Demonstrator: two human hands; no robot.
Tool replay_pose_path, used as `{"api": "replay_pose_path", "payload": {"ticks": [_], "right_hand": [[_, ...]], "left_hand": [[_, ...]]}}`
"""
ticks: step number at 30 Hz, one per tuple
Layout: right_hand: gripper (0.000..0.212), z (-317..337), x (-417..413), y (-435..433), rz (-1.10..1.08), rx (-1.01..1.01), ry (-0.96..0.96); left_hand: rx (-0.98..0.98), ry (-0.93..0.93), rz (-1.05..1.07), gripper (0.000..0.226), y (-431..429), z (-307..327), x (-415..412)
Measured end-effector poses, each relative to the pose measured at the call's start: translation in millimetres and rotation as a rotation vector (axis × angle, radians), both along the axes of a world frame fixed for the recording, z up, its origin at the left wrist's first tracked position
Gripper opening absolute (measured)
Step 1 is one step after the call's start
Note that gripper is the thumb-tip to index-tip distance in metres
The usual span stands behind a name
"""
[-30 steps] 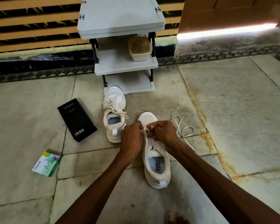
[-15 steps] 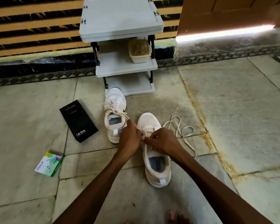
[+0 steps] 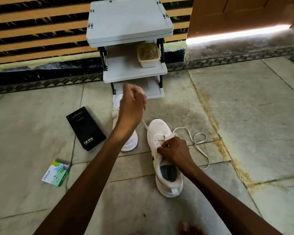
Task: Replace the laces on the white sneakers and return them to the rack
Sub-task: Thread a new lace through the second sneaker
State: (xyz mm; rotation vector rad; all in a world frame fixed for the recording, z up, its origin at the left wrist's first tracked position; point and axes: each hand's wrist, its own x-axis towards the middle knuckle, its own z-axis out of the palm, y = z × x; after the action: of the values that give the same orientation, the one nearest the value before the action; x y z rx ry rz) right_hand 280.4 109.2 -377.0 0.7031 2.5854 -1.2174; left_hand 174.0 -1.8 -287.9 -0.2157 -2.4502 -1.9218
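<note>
Drawing the lace [image 3: 145, 125] through evenly was advisable: left hand [image 3: 132, 107] pinched it above; right hand [image 3: 175, 151] gripped the white sneaker [image 3: 159, 128] steady.

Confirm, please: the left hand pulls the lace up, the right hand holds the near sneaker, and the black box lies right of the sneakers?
Not quite. The head view shows the black box lying left of the sneakers; the rest is correct.
</note>
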Motion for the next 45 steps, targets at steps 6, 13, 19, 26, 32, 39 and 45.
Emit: {"api": "replay_pose_path", "payload": {"ticks": [6, 13, 19, 26, 32, 39, 45], "right_hand": [[0.019, -4.7, 7.0, -7.1, 0.0, 0.071, 0.079], [0.02, -6.6, 0.6, -2.5, 0.043, 0.089, 0.019], [0.016, -8.5, -5.3, 4.3, 0.061, 0.047, -0.007], [0.019, -10.1, -7.6, 5.2, 0.103, 0.095, -0.013], [0.02, -11.6, -6.3, 5.4, 0.113, 0.12, -0.004], [0.025, -8.7, -7.8, 5.9, 0.196, 0.183, -0.025], [0.023, -8.1, -10.5, 6.3, 0.204, 0.166, -0.071]], "left_hand": [[-1.178, -0.055, -0.393, 0.031, -9.3, -82.4, 28.1], [-0.816, 0.215, -0.253, 0.008, -8.8, -84.2, 24.9], [0.601, -0.196, -0.209, 0.021, -4.1, 13.3, 14.3], [-1.024, 0.223, -0.299, 0.02, -0.4, -46.1, 19.6], [-1.232, 0.193, -0.442, 0.03, -13.7, -92.3, 28.2], [-0.205, 0.039, -0.314, 0.019, -33.1, -34.0, 23.1], [0.834, -0.301, -0.36, 0.008, -37.9, 39.6, 42.4]]}}
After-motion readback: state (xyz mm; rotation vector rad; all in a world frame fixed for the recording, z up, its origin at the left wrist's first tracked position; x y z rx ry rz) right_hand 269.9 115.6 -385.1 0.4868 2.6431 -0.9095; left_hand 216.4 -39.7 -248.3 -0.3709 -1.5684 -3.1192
